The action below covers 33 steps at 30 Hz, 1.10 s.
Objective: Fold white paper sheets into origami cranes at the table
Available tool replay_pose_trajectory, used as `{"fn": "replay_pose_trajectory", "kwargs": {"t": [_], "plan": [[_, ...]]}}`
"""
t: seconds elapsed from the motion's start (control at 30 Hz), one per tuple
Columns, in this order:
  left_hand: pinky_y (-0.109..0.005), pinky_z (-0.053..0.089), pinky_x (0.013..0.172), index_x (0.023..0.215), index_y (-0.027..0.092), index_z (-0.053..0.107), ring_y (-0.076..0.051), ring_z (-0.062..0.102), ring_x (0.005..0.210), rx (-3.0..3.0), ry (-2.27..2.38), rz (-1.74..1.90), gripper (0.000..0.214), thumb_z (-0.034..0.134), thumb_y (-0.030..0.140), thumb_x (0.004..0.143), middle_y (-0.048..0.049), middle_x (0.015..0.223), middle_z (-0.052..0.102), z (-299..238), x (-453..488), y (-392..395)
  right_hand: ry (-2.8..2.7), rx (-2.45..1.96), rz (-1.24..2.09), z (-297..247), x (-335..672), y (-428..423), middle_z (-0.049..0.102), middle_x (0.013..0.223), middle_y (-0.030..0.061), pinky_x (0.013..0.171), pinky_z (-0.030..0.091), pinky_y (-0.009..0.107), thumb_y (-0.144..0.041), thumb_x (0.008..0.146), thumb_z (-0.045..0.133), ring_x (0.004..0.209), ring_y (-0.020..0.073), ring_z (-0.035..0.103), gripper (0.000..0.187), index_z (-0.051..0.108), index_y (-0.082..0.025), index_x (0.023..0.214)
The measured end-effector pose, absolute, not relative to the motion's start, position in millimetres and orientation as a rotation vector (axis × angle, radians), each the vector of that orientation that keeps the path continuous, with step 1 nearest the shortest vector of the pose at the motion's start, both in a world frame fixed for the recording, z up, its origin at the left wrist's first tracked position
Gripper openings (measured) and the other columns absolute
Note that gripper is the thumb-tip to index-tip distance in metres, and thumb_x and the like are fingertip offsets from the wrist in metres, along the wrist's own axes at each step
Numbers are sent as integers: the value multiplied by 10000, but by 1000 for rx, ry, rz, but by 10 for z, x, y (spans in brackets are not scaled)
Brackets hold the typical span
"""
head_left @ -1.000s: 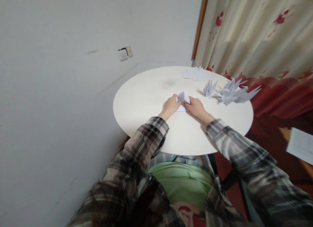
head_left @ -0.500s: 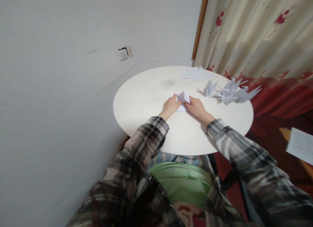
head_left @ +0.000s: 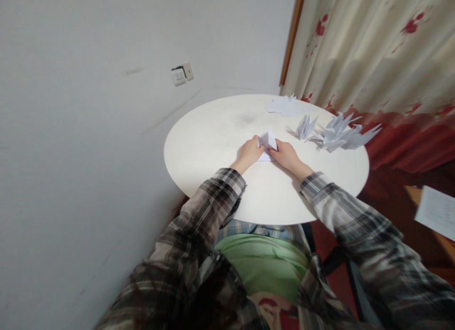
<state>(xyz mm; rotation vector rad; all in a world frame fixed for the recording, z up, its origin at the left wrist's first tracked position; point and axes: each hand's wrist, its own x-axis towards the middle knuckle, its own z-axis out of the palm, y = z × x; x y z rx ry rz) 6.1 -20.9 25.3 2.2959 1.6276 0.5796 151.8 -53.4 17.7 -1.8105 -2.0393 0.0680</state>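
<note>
Left hand (head_left: 250,151) and right hand (head_left: 286,156) both gripping the sides of the partly folded white paper (head_left: 268,140), just right of frame centre on the table (head_left: 206,136), pose basically unchanged this past second, so folding looks paused.

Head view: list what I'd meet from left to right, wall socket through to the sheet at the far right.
Wall socket, left hand, folded paper, right hand, single paper crane, cluster of paper cranes, sheet.
</note>
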Motion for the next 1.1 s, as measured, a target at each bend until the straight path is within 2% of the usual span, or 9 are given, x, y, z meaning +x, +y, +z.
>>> {"fn": "replay_pose_trajectory", "kwargs": {"t": [1.1], "plan": [[-324, 481, 808, 1142, 161, 503, -238, 637, 1006, 2336, 1632, 548, 318, 425, 283, 859, -127, 1089, 673, 276, 58, -240, -2072, -1837, 68, 199, 1508, -549, 692, 1016, 120, 716, 396, 275, -304, 872, 441, 870, 222, 620, 283, 595, -148, 1051]]}}
